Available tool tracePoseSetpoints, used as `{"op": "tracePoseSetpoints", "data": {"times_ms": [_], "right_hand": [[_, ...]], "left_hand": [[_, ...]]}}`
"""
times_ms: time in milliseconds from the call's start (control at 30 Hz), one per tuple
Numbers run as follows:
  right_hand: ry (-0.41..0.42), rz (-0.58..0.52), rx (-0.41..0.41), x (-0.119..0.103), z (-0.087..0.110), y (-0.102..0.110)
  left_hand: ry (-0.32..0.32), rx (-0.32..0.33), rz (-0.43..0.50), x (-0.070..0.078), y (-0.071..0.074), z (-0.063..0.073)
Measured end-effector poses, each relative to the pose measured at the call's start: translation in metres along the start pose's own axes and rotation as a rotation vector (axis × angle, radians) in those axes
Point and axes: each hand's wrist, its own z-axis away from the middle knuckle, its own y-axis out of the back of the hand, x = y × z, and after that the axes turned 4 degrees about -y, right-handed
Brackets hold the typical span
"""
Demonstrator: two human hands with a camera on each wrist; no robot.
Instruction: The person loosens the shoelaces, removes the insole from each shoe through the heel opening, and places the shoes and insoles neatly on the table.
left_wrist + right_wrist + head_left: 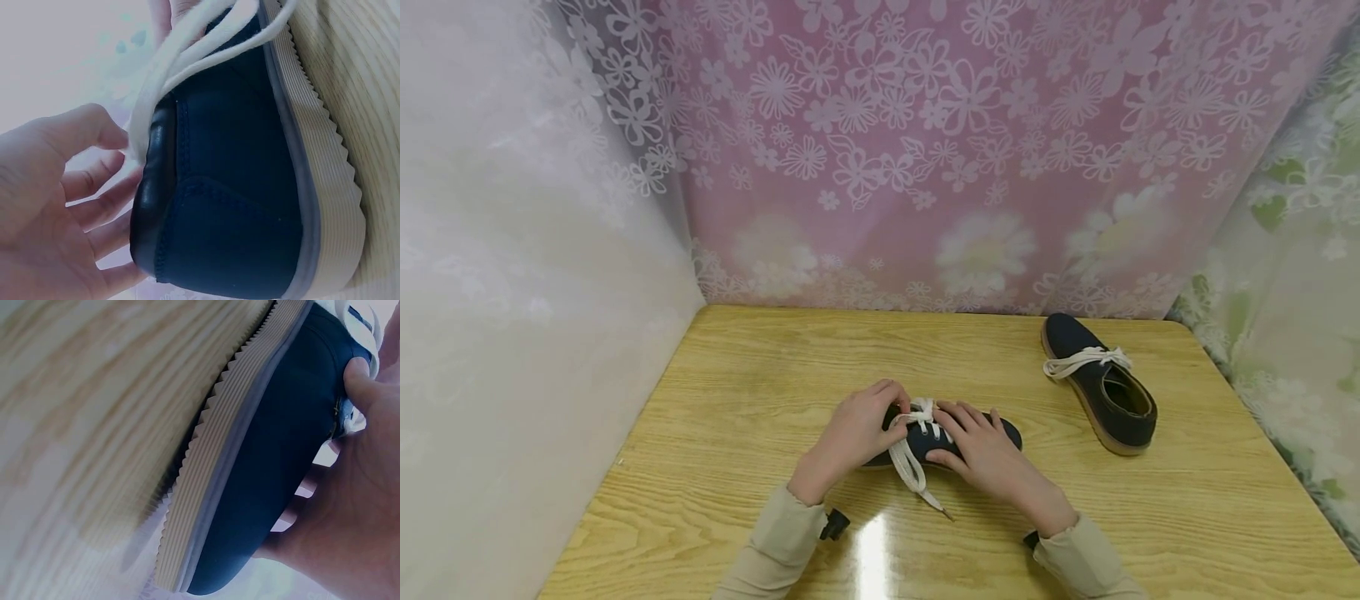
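Observation:
A dark navy lace-up shoe lies sideways on the table, its toe pointing right. My left hand is over the heel end, pinching a white shoelace between thumb and fingers beside the padded collar. The lace runs in loops, and one tipped end hangs down onto the table in front of the shoe. Over the toe half, my right hand holds the shoe, thumb on the near side close to the eyelets and fingers across the top. White lacing gathers in a knot between the two hands.
A second navy shoe with a tied white lace stands at the back right of the wooden table. Pink flowered cloth hangs behind the table, with pale cloth at both sides. Each wrist carries a small black device.

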Motion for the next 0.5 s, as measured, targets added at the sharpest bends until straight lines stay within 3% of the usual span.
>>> {"op": "tracePoseSetpoints", "data": {"times_ms": [167, 367, 500], "right_hand": [[0.001, -0.011, 0.0, 0.0, 0.0001, -0.0002], [0.001, -0.019, 0.011, -0.0001, 0.0, -0.0001], [-0.001, -0.019, 0.013, -0.0004, 0.0, 0.0001]], "left_hand": [[-0.007, 0.001, -0.013, 0.0007, 0.0014, -0.0004], [0.03, 0.024, 0.019, 0.0004, 0.0031, -0.0019], [0.026, -0.003, -0.001, -0.0012, 0.0042, -0.0005]]}}
